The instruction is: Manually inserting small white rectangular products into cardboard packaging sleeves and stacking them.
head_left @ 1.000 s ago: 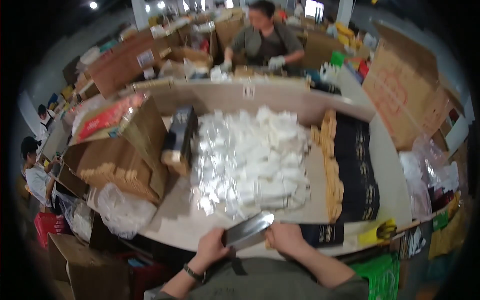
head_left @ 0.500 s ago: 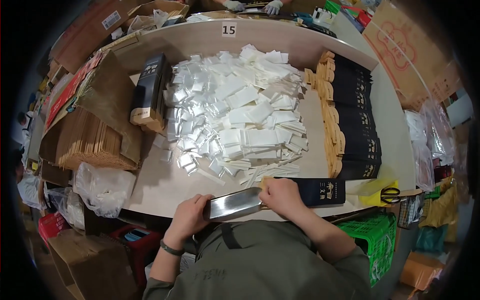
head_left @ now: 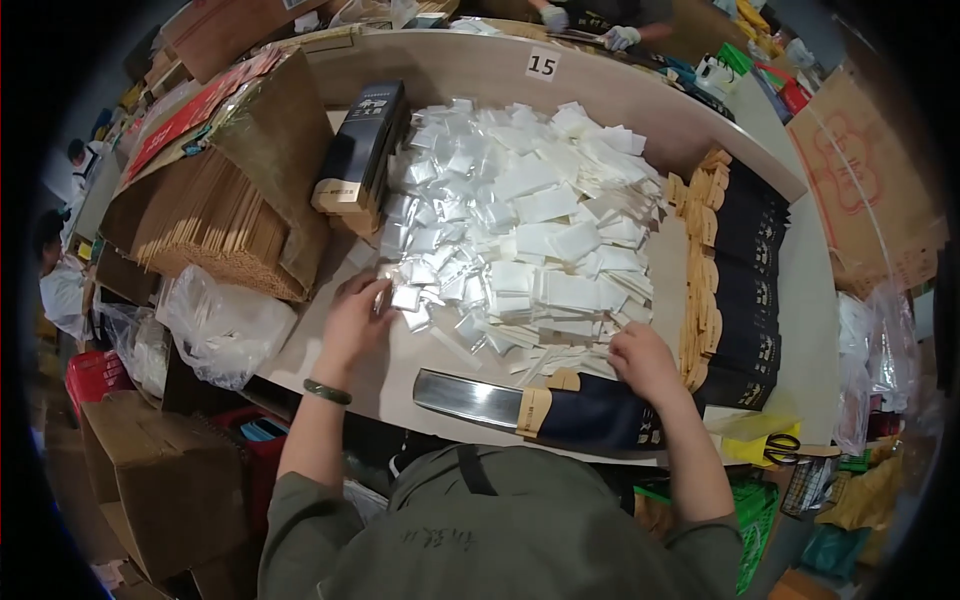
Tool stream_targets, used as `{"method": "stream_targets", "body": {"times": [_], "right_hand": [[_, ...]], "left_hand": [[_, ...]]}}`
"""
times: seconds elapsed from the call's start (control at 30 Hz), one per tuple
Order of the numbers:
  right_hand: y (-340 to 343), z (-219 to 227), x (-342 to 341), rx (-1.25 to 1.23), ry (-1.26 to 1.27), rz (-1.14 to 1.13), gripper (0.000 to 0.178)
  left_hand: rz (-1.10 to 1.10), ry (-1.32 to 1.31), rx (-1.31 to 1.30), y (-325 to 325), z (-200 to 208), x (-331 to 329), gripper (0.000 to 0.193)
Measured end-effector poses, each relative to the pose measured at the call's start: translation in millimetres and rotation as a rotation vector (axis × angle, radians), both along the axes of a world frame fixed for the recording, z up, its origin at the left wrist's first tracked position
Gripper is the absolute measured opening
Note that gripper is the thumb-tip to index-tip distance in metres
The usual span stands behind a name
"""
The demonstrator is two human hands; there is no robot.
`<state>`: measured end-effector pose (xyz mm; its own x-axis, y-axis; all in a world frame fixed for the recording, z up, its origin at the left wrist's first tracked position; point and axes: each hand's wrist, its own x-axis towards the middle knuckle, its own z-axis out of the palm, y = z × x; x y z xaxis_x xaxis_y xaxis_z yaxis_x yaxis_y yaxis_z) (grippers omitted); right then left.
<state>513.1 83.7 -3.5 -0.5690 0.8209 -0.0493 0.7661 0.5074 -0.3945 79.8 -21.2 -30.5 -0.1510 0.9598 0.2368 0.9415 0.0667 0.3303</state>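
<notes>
My left hand (head_left: 360, 318) reaches to the left edge of a heap of small clear packets (head_left: 405, 298), fingers apart and fingertips at the nearest ones. My right hand (head_left: 645, 360) is at the lower right of the pile of flat white packets (head_left: 560, 290), its fingers curled down and closed; what they hold, if anything, is hidden. In front of me lies a shiny metal trough-shaped scoop (head_left: 466, 398), its right end inside the tan-ended mouth of a dark paper bag (head_left: 600, 415). Neither hand is on the scoop.
Stacked dark bags (head_left: 740, 280) with tan ends line the right side; more bags (head_left: 365, 140) stand at the left. A carton (head_left: 255, 165) holds packed brown cardboard pieces. Scissors (head_left: 782, 446) lie at the right edge. Gloved hands (head_left: 620, 38) work beyond the partition.
Both hands have let go of the scoop and bag, which now lie on the table. My left hand moved forward to the clear packets, my right toward the white ones. The view has shifted.
</notes>
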Motion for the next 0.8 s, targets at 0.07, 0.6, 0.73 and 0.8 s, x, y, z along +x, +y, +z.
{"method": "stream_targets", "body": {"times": [0.07, 0.6, 0.73, 0.8], "right_hand": [[-7, 15, -7, -0.01, -0.062, 0.08, 0.009], [61, 2, -63, 0.144, 0.052, 0.231, 0.018], [50, 15, -72, 0.179, 0.037, 0.053, 0.017], [40, 23, -73, 0.106, 0.04, -0.022, 0.017]], "left_hand": [[0.0, -0.085, -0.091, -1, 1, -10, 0.044], [-0.029, -0.944, 0.024, -63, -1, 84, 0.017], [-0.146, -0.437, 0.092, -70, -8, 123, 0.027], [-0.12, -0.437, 0.095, -69, -3, 122, 0.031]]}}
